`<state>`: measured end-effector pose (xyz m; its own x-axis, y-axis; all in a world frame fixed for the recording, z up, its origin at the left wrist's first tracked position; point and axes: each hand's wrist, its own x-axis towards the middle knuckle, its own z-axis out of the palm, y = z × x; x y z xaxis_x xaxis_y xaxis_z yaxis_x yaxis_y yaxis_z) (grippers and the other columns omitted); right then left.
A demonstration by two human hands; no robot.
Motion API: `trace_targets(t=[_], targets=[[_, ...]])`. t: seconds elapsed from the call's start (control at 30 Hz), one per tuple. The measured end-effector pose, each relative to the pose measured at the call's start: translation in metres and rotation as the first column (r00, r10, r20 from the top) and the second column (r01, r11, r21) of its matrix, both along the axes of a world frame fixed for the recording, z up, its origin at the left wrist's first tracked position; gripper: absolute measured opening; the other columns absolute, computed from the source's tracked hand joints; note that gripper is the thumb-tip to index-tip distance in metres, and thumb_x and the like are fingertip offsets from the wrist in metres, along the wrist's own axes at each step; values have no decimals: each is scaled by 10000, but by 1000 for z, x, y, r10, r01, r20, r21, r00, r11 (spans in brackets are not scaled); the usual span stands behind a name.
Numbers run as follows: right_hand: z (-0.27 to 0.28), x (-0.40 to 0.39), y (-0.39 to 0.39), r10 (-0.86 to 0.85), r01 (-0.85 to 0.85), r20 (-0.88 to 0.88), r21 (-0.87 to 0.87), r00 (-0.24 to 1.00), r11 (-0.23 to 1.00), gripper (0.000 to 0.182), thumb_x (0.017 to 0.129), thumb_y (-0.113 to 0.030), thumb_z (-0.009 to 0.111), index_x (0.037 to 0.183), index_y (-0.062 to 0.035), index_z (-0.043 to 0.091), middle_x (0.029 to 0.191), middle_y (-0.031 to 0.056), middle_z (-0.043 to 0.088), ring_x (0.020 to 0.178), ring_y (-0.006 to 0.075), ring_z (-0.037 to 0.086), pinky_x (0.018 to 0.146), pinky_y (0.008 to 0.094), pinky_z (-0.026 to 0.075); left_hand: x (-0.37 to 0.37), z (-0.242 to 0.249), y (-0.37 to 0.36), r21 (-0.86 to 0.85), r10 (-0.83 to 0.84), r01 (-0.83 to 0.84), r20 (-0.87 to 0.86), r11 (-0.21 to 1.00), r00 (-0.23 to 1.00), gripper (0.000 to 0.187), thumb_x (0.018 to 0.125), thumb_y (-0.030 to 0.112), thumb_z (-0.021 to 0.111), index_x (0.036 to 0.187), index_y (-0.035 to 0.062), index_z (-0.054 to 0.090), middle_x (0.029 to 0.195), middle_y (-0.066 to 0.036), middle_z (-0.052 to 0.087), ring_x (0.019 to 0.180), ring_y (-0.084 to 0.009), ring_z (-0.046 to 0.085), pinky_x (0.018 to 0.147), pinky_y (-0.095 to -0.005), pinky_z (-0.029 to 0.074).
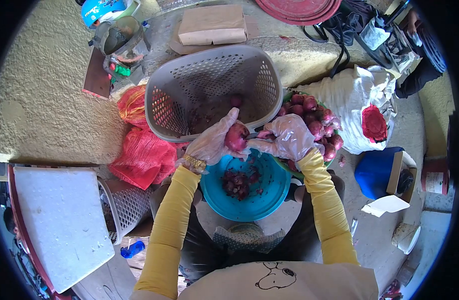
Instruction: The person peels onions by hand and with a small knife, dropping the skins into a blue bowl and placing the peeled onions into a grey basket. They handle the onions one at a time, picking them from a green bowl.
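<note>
My left hand (209,142), in a clear plastic glove, is closed around a red onion (236,138). In my right hand (292,136), also gloved, is a small knife (253,135), its blade against the onion's right side. Beneath both hands sits a blue basin (214,209) with onion skins and trimmings (237,184) inside. Beyond them stands a grey perforated basket (164,127) with one onion (236,101) and scraps at its bottom. Many red onions (314,117) fill a green-rimmed container beside my right hand, which partly covers it.
To the left lie red mesh sacks (144,157), a second basket (132,207) and a white foam-like board (62,215). A white sack (347,100), a blue container (377,172) and a person's leg (418,80) are on the right. A cardboard box (212,25) lies behind the grey basket.
</note>
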<state>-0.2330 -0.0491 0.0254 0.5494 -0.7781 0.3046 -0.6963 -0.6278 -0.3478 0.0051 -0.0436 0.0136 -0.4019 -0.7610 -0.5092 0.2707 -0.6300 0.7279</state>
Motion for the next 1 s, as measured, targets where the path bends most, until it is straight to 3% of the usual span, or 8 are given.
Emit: trace_targets(t=[0.13,0.2,0.43,0.73,0.8,0.9,1.0], targets=[[-6,0,1,23,-19,83,-48,996,999,584,780,-645,803,751,-63,769,638,151,665,642,366,685,629,446,552,7,-13,-4,-13,-61,60,-61,998,996,756,974,671,591,1298,-9,529,1077,-168,647,838,-284,699,686,-467,643],[-9,-2,0,46,-45,82,-20,996,999,517,729,-575,871,746,-71,757,642,131,661,614,333,659,614,409,523,8,-10,-3,2,-91,91,-52,996,995,740,977,663,593,1293,-3,523,1112,-174,639,873,-283,704,690,-475,646],[4,2,2,57,-60,40,78,998,995,542,733,-586,863,726,-55,752,628,148,653,607,359,663,608,422,527,5,0,-3,-17,-25,24,-33,1000,999,757,982,673,575,1330,5,492,1135,-155,634,944,-264,700,710,-495,645],[2,4,2,92,-94,33,88,995,992,563,755,-619,834,748,-62,757,641,152,663,616,360,671,599,435,528,5,-12,-6,-48,-25,18,-141,999,990,659,974,651,617,1121,13,695,1006,-94,672,922,-190,684,763,-375,628],[4,5,3,107,-98,-51,162,993,982,536,802,-668,775,800,-133,812,626,142,665,626,355,682,629,443,550,5,-9,-7,-53,4,-12,-148,999,989,677,973,638,630,1180,-6,672,1003,-99,669,918,-194,683,788,-374,627],[3,7,6,141,-141,13,124,990,982,536,806,-668,769,830,-134,811,629,138,666,626,362,681,631,453,549,10,-18,-11,-25,75,-80,-176,996,981,598,1033,519,605,1206,-54,595,1064,-159,671,936,-260,689,886,-425,623],[-1,9,8,188,-190,23,146,982,971,539,805,-670,768,843,-134,805,639,130,672,627,370,680,633,456,553,12,-20,-12,-13,187,-192,-176,981,966,604,1024,514,624,1233,-49,558,1076,-199,657,943,-282,694,897,-449,619]])
